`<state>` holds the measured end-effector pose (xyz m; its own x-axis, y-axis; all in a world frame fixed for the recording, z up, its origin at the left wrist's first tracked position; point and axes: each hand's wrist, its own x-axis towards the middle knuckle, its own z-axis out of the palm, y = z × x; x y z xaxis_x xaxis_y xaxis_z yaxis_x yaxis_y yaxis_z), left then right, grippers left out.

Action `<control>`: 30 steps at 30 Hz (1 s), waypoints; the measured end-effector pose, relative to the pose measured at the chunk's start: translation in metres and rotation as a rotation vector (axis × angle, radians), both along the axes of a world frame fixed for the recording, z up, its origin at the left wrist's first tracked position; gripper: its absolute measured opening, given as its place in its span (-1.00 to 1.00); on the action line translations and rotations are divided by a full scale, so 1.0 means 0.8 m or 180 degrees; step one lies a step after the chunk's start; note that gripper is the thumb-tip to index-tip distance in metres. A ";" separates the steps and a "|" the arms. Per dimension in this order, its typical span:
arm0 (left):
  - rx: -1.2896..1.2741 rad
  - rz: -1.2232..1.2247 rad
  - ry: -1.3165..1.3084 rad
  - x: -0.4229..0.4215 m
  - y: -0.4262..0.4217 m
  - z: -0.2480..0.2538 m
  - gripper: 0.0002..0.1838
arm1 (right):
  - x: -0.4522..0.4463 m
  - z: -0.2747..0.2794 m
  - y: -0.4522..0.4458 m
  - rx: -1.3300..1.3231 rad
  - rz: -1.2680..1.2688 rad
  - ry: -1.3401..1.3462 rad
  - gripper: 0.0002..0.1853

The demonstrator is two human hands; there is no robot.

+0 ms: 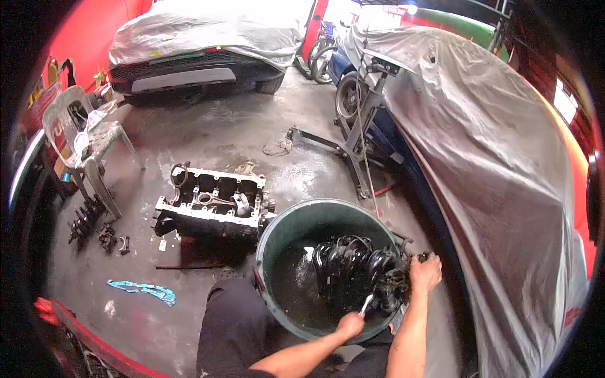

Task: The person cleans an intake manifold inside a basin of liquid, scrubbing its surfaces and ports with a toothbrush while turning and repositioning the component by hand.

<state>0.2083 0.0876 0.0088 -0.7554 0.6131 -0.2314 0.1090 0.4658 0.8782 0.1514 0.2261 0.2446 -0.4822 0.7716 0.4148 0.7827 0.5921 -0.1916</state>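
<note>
A large green tub (pixel 280 230) stands in front of me. Across its right side lies a black intake manifold (pixel 348 264) with thick curved tubes, its right end reaching over the rim. My right hand (pixel 426 272) is closed around that outer end. In my left hand (pixel 351 326), low over the tub's near side, is a slim pale-shafted tool (pixel 366 304). The tool's tip meets the dark part, and its exact kind cannot be made out. Dark liquid or wet grime shows at the tub's bottom.
An engine block (pixel 211 220) sits left of the tub, with a connecting rod across it. Dark metal parts (pixel 107 238) and a blue cloth (pixel 142 290) lie on the floor. A plastic chair (pixel 88 142), a wheeled hoist (pixel 362 135) and two covered cars (pixel 208 38) stand around.
</note>
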 end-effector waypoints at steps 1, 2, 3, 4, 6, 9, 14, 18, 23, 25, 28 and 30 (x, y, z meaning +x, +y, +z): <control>-0.0020 0.0029 0.0044 0.015 -0.021 0.005 -0.61 | -0.006 0.002 0.001 0.0083 -0.0016 0.0013 -0.52; 0.0006 0.0422 -0.0163 0.023 -0.030 0.015 -0.61 | -0.006 0.000 0.000 0.0133 -0.0058 -0.0019 -0.52; -0.0020 0.0614 -0.0238 0.018 -0.030 0.026 -0.58 | -0.004 -0.005 -0.002 0.0173 -0.0098 -0.0062 -0.52; 0.0095 0.0895 -0.0240 0.008 -0.027 0.038 -0.59 | -0.004 -0.001 -0.007 0.0132 -0.0091 -0.0094 -0.51; 0.0298 0.1088 0.0069 -0.026 -0.016 0.053 -0.61 | -0.006 -0.004 -0.006 0.0100 -0.0062 -0.0049 -0.51; 0.0729 0.0829 -0.1149 -0.060 -0.005 0.033 -0.65 | -0.003 -0.001 -0.010 0.0069 -0.0125 -0.0103 -0.51; 0.0535 0.0886 -0.2518 -0.070 -0.040 0.027 -0.60 | -0.006 -0.002 -0.005 0.0105 -0.0205 -0.0079 -0.51; 0.0569 0.0611 -0.1498 -0.088 -0.011 0.009 -0.74 | -0.008 0.006 -0.002 -0.0395 -0.0352 -0.0419 -0.26; 0.0611 0.0600 -0.2522 -0.082 -0.069 0.004 -0.66 | -0.010 -0.010 0.014 -0.0060 -0.0180 -0.0084 -0.48; 0.0956 0.0629 -0.3302 -0.094 -0.065 0.041 -0.64 | -0.007 -0.015 0.016 0.0037 -0.0101 -0.0018 -0.46; 0.0944 0.0534 -0.3076 -0.097 -0.045 0.072 -0.62 | 0.000 -0.002 0.009 -0.0246 -0.0097 0.0052 -0.50; 0.0581 0.0439 -0.2541 -0.099 -0.055 0.034 -0.62 | -0.003 0.003 0.009 -0.0402 -0.0118 0.0118 -0.53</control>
<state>0.1287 0.0433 0.0358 -0.4772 0.6068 -0.6357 -0.6268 0.2721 0.7302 0.1487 0.2332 0.2470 -0.4384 0.8360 0.3301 0.7947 0.5321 -0.2920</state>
